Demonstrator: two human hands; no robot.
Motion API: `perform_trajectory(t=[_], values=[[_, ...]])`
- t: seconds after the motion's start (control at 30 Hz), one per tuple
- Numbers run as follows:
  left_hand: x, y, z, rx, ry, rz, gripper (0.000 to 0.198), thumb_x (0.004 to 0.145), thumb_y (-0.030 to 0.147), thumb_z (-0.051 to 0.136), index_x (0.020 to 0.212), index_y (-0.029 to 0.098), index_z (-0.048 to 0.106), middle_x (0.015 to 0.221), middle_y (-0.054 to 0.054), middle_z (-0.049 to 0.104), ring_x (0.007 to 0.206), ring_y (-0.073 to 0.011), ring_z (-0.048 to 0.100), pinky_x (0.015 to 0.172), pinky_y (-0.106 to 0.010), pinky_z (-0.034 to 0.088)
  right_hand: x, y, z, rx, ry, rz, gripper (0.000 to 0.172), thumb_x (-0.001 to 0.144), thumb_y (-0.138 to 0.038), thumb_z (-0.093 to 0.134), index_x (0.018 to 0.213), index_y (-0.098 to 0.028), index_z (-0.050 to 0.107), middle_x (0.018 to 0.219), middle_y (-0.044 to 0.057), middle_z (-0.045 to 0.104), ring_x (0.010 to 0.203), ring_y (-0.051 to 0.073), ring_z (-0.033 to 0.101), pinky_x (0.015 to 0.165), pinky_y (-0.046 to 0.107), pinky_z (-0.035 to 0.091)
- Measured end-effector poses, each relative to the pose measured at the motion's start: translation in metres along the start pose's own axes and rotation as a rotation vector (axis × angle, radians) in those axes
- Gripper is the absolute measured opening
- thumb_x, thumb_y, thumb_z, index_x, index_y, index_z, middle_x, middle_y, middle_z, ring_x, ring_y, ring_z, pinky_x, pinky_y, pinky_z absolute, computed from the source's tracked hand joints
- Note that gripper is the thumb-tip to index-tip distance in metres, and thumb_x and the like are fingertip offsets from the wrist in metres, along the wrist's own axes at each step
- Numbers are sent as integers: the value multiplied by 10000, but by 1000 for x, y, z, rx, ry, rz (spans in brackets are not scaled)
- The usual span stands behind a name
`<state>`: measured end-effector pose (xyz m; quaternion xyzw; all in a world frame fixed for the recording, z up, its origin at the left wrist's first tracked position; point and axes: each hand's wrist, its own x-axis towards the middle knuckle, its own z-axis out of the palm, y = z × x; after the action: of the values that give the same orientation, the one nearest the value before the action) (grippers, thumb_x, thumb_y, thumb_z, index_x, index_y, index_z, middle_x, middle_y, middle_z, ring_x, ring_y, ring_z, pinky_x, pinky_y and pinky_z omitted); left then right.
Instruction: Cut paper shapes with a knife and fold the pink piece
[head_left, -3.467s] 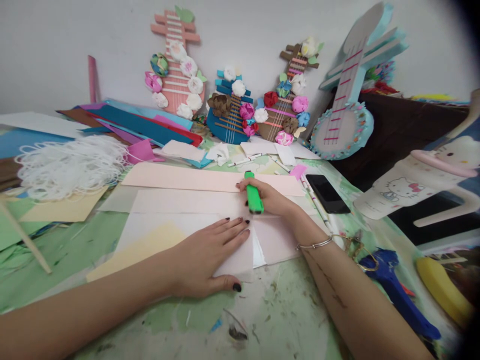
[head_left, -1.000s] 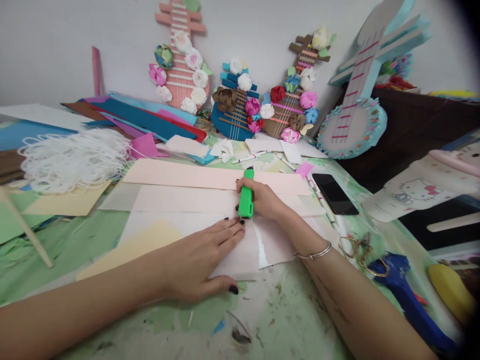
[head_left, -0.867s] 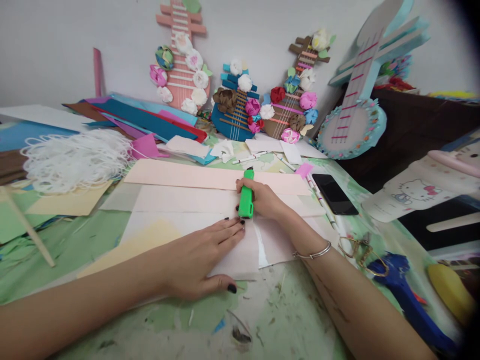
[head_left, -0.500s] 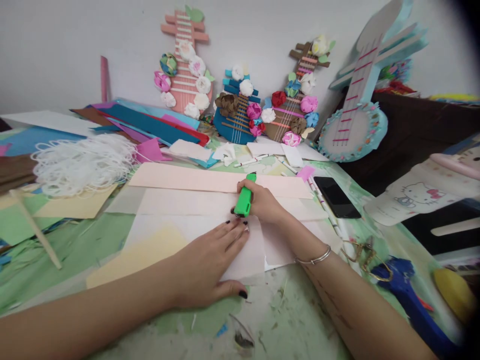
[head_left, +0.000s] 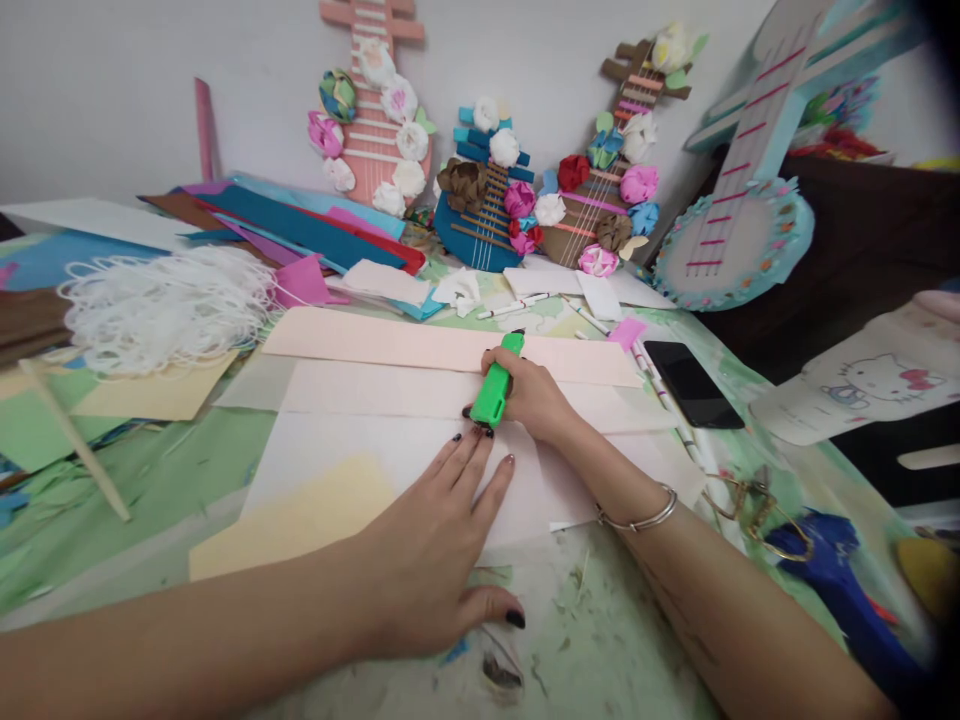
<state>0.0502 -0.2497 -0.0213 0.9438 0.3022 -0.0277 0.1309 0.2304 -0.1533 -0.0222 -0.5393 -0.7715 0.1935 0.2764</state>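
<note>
My right hand (head_left: pixel 529 392) is wrapped round a green box cutter (head_left: pixel 495 392), held over the stacked pale sheets in the middle of the table. My left hand (head_left: pixel 435 545) lies flat with fingers spread on the white paper (head_left: pixel 307 450), its fingertips close to the cutter's near end. The thumb rests toward the sheet's near edge. Beyond both hands runs a folded pale pink strip of paper (head_left: pixel 375 342). A cream sheet (head_left: pixel 300 510) lies beside my left wrist. Whether the cutter's blade touches the paper cannot be made out.
A bundle of white cord (head_left: pixel 161 310) and coloured paper sheets (head_left: pixel 300 235) lie at the left. Flower-decorated paper instruments (head_left: pixel 480 225) lean on the wall. At the right are a phone (head_left: pixel 694 384), gold-handled scissors (head_left: pixel 757 505), a blue glue gun (head_left: pixel 825 565) and a cup (head_left: pixel 862 380).
My left hand's fingers have spread wider, and its thumb has shifted toward me and to the right. The right hand keeps its grip on the cutter. The whole view has shifted slightly.
</note>
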Motion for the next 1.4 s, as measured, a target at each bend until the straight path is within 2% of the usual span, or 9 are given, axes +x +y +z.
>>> perform_trajectory(t=[0.37, 0.63, 0.77, 0.87, 0.93, 1.07, 1.2, 1.3, 1.4], values=[[0, 4, 2, 19, -4, -29, 953, 867, 710, 367, 1515, 45, 152, 1554, -288, 63, 1429, -454, -17, 1150, -601, 126, -1, -1, 0, 12, -16, 18, 356, 644, -372, 768, 872, -234, 533, 658, -55, 507, 621, 142, 425, 675, 263, 336], [-3, 2, 7, 75, 75, 7, 963, 861, 722, 358, 1508, 32, 176, 1536, -319, 105, 1423, -468, 50, 1124, -617, 197, -2, 4, -1, 45, -15, 0, 339, 630, -330, 758, 872, -232, 542, 665, -52, 521, 621, 142, 450, 694, 277, 378], [-2, -1, 10, 144, 194, 46, 923, 865, 696, 390, 1460, -5, 309, 1482, -355, 245, 1388, -492, 205, 1078, -614, 302, 1, 11, -10, 330, 28, -23, 397, 591, -194, 675, 972, -228, 567, 946, 6, 615, 859, 194, 577, 785, 306, 446], [0, -3, 13, 217, 356, 81, 713, 927, 547, 399, 1361, -15, 467, 1392, -325, 432, 1321, -456, 387, 1033, -566, 400, 6, 12, -26, 642, 159, -107, 483, 561, -124, 579, 1031, -235, 583, 1171, 35, 589, 1154, 239, 543, 962, 356, 426], [0, -4, 14, 261, 469, 126, 585, 952, 445, 389, 1269, -19, 554, 1297, -295, 546, 1242, -422, 500, 995, -541, 451, 7, 8, -39, 809, 214, -104, 554, 534, -90, 533, 1059, -253, 597, 1200, 28, 597, 1228, 240, 521, 1035, 382, 394], [3, -2, 18, 332, 677, 263, 386, 937, 290, 446, 1049, -10, 662, 1071, -254, 676, 1045, -362, 642, 882, -485, 535, 7, -4, -59, 1009, 344, 20, 389, 593, -131, 558, 960, -225, 648, 1057, 30, 652, 1091, 232, 628, 1013, 413, 442], [4, -2, 21, 389, 792, 402, 228, 898, 167, 523, 944, 8, 680, 929, -213, 713, 915, -320, 686, 769, -424, 575, 14, -11, -74, 998, 533, 133, 138, 681, -171, 619, 818, -191, 629, 878, 11, 641, 793, 160, 690, 816, 354, 546], [4, -4, 19, 421, 774, 470, 202, 853, 71, 512, 945, -6, 675, 941, -220, 710, 912, -327, 687, 735, -415, 580, 23, -18, -89, 969, 583, 133, 226, 716, -137, 582, 924, -225, 605, 817, -21, 622, 569, 80, 595, 569, 253, 521], [2, -6, 15, 398, 759, 486, 212, 845, 40, 488, 934, 1, 676, 928, -199, 713, 898, -306, 690, 724, -393, 584, 24, -31, -108, 953, 510, 44, 480, 718, -96, 562, 1140, -323, 534, 835, -47, 620, 483, 59, 500, 438, 205, 416]])
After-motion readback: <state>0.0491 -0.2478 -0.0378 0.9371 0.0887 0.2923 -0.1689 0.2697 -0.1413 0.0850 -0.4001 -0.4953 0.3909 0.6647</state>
